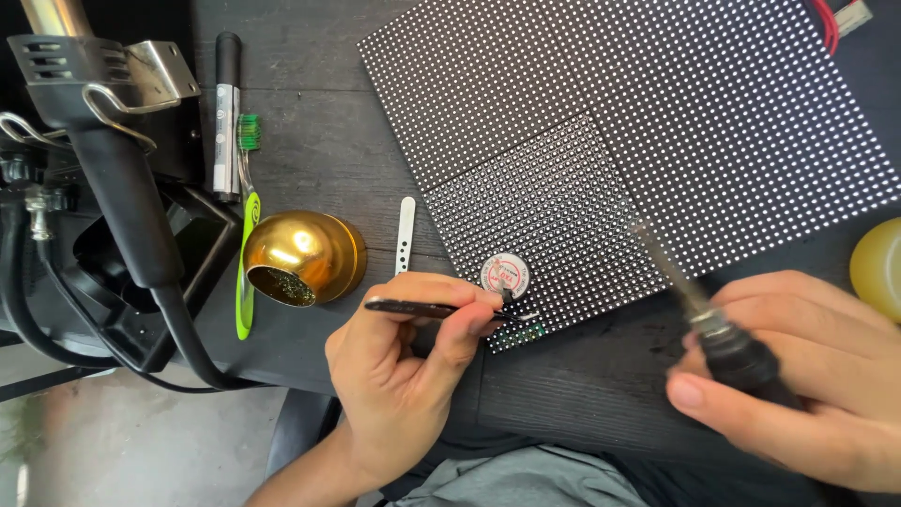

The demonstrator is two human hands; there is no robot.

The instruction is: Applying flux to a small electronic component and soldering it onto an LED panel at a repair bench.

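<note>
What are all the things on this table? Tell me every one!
LED panel: 1, black with white dots, top right.
Small LED module: 1, black, on the panel's lower left.
Round sticker: 1, white and red, on the module.
Brass tip cleaner: 1, gold, left of centre.
Toothbrush: 1, green and white, beside it.
Hot-air handle: 1, black, far left.
Yellow tub: 1, right edge.
Tweezers: 1, black, in left hand.
Soldering iron: 1, black, in right hand.
</note>
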